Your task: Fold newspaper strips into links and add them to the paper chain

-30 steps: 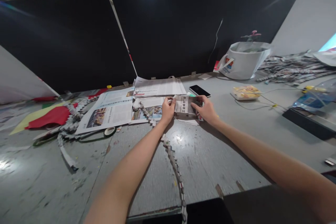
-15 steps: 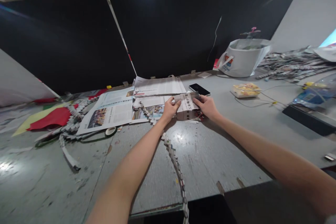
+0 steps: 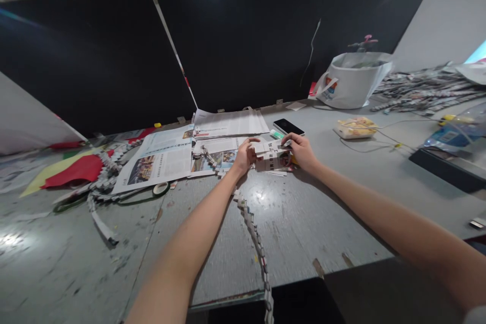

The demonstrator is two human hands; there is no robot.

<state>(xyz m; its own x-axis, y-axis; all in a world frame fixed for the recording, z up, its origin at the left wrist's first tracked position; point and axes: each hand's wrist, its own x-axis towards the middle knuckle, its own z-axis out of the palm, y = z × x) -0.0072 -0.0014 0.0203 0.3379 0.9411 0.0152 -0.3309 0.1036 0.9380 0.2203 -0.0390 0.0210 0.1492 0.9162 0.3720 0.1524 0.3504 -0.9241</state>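
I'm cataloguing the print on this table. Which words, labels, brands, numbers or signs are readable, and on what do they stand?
None can be quoted with confidence.
Folded newspaper piece between the left hand and right hand: bold Chinese characters, too blurred.
Newspaper sheet at left: blue headline and body text, too small.
Newspaper sheets at the back: print too small.
White bag: emblem and lettering, too small.

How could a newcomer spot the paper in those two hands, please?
Start at the grey table. Mid-picture, find the left hand and right hand. The small printed paper is held between them, unlike the wide newspaper lying flat to the left.
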